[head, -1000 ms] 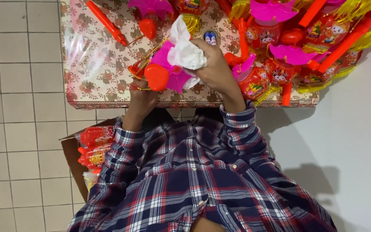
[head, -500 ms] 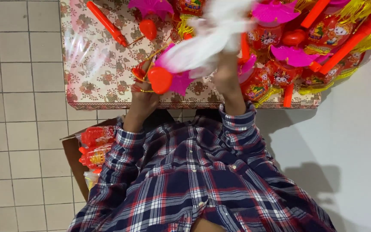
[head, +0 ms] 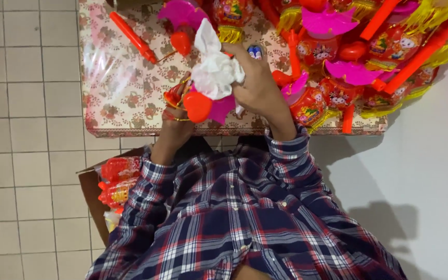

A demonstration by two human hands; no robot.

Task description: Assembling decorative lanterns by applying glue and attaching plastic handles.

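White crumpled cloth (head: 214, 72) is bunched in the right hand (head: 259, 85), fingers wrapped tight, directly above the red-and-pink toy lantern (head: 199, 103) that the left hand (head: 175, 122) pinches near the surface's front edge (head: 130, 132).

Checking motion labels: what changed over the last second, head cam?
The right hand swung the white cloth up off the toy lantern, blurred mid-way, then brought it back down onto it. The left hand kept its grip on the lantern. The lantern pile and orange stick stayed put.
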